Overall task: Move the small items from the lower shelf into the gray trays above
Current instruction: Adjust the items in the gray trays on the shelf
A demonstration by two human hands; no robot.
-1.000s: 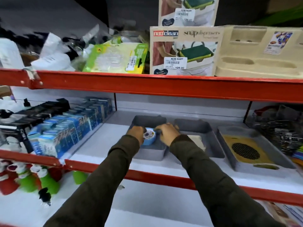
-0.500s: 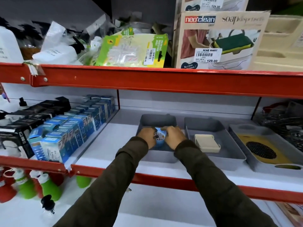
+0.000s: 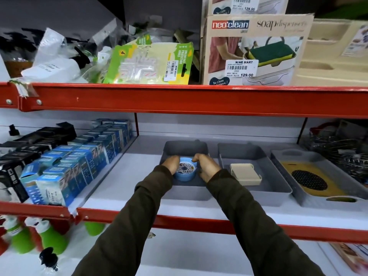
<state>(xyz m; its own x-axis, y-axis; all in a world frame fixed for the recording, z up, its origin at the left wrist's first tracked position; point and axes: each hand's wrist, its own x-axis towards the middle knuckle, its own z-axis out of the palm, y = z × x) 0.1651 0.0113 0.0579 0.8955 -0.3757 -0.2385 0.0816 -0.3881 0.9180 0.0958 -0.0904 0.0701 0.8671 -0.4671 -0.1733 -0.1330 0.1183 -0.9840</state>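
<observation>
In the leftmost gray tray (image 3: 184,148) on the middle shelf, a small round blue container (image 3: 185,172) with a patterned top sits between both hands, the left hand (image 3: 171,163) cupped against its left side and the right hand (image 3: 206,166) curled against its right. This looks like the placing step, with the container low inside the tray, though whether it already rests on the floor is hard to tell. Next, both hands need to let go and draw back clear of the tray wall, leaving the cream box (image 3: 245,174) in the middle tray (image 3: 239,151) undisturbed.
</observation>
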